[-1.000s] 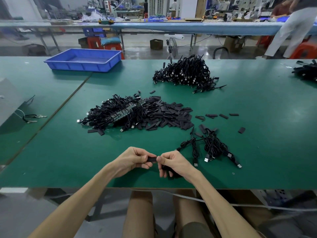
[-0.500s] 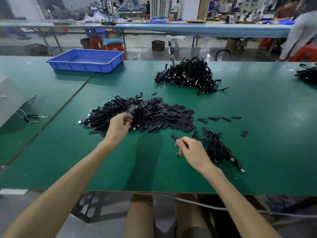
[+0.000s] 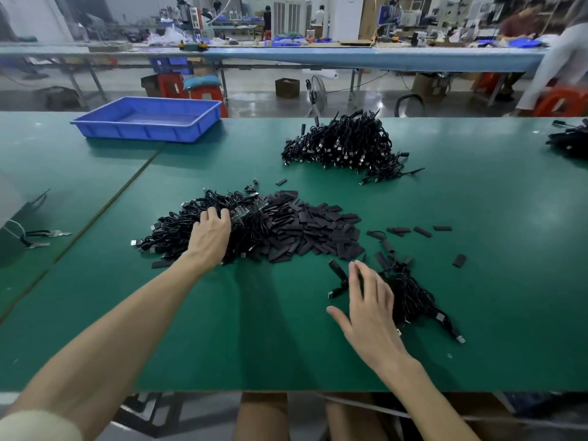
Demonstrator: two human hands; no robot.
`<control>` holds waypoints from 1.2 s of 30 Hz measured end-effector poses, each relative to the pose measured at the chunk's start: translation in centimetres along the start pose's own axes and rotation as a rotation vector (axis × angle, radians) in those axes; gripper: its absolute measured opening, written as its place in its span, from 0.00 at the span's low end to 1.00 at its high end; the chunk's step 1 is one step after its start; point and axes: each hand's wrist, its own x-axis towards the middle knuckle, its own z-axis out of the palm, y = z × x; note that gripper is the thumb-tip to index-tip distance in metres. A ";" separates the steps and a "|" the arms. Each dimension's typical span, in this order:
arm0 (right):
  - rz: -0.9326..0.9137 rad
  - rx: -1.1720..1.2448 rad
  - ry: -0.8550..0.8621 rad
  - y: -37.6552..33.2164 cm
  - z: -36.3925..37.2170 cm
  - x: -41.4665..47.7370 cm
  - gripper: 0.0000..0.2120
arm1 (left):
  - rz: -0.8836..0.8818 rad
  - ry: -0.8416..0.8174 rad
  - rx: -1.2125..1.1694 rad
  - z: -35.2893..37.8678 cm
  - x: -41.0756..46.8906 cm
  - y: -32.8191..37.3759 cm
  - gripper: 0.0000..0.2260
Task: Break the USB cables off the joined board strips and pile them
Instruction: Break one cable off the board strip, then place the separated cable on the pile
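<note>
Four USB cable heaps counted on the green table (image 3: 222, 329): finished pile (image 3: 343, 148) upper centre, joined heap (image 3: 171, 232) centre left, small pile (image 3: 410, 297) lower right, fourth heap (image 3: 569, 140) at the right edge. One mound of black strip pieces (image 3: 311, 230); one blue tray (image 3: 143, 130).

Left hand (image 3: 210, 233) lies fingers bent on the joined heap; grasp cannot be determined. Right hand (image 3: 369, 307) is spread flat, empty, over the small pile.
</note>
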 end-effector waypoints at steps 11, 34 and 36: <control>-0.188 0.121 -0.103 -4.1 2.4 -2.5 0.27 | 0.025 0.157 -0.201 -2.9 0.1 -2.6 0.04; -0.067 0.446 -0.091 -3.3 2.5 -1.8 0.25 | 0.001 -0.569 -0.994 -12.3 -7.6 2.8 0.09; 0.014 0.649 -0.106 -2.9 2.2 -1.5 0.22 | 0.049 -0.676 -0.986 -10.7 -8.2 3.9 0.09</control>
